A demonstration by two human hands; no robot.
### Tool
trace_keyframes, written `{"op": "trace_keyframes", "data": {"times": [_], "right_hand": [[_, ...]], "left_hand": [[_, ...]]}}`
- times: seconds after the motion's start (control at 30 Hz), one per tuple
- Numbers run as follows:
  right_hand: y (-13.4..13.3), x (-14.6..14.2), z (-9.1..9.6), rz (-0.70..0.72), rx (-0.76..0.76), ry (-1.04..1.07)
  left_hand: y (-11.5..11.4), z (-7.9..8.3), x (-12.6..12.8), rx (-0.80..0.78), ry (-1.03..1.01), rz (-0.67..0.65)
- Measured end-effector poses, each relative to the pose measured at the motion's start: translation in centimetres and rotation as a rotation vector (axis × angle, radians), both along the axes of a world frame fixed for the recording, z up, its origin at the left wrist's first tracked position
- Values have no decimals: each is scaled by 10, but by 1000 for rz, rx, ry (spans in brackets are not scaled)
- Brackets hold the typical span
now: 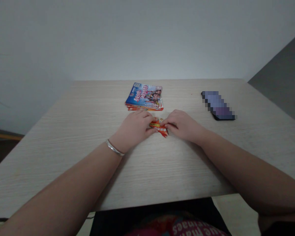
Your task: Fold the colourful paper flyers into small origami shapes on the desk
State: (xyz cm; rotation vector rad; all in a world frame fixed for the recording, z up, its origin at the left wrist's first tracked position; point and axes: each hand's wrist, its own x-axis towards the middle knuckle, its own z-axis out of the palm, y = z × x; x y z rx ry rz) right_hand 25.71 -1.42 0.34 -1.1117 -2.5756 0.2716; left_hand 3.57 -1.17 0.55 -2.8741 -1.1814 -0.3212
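Observation:
Between my hands is a small folded piece of printed paper (159,128), orange-red with a yellow strip and white characters. It rests at the middle of the table, its lower right corner pointing toward me. My left hand (137,126), with a silver bangle at the wrist, pinches its left side between thumb and fingers. On the right side, my right hand (183,126) has thumb and fingertips closed on the paper's edge. The fingers cover part of the paper. Just beyond my left hand lies a stack of printed leaflets (147,96), the top one blue with red-and-white characters.
A dark phone (218,105), its screen pixelated, lies on the right part of the pale wood-grain table (76,131). A white wall (147,39) rises behind the far edge. The near edge of the table is close to my lap.

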Motion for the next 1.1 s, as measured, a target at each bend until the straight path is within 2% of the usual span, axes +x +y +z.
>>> {"op": "trace_keyframes", "data": {"times": [0.2,0.4,0.57,0.73,0.93,1.03,1.1], "right_hand": [[4,6,-10,-2,101,120],[9,9,-18,109,76,187],[7,9,-13,48,67,135],[4,0,-14,-133,18,140],[4,-13,-20,-285,-203,355],[6,-15,-25,-327,-180,401],[8,-16,-27,-320,-143,351]], "left_hand": [[2,-2,-3,-5,-25,-25],[5,-7,-5,-61,-81,-50],[5,-8,-5,-107,-128,-113],[6,-11,-2,-103,-170,7],[5,-15,2,-153,-209,201],[2,-15,5,-122,-273,309],[0,-13,6,-78,-264,318]]}}
